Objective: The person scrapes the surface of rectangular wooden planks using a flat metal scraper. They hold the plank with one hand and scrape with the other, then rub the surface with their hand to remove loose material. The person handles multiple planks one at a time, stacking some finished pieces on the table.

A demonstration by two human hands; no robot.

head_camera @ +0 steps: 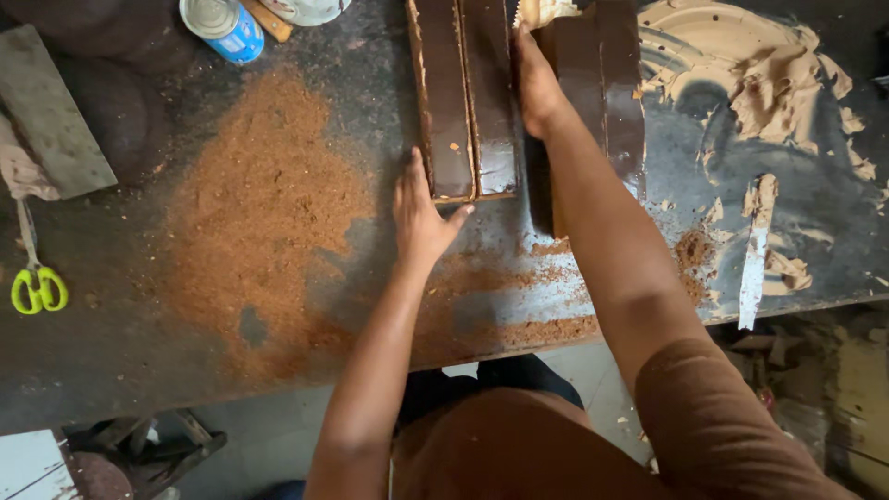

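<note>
Now pressing glossy dark-brown wooden slats (463, 102): left hand (421, 218) splayed flat against near ends, right hand (537, 83) flat, fingers extended along right edge; gritty sawdust (269, 204) left.

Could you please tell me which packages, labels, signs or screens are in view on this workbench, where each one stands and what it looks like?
Small round metal tin with a blue printed label: top edge of the dark workbench, left of the dark brown glossy slabs, lying tilted, silver lid facing the camera.
White rounded container: just right of the tin, cut off by the frame; whether it bears a label cannot be told.
No signs or screens in view.
</note>
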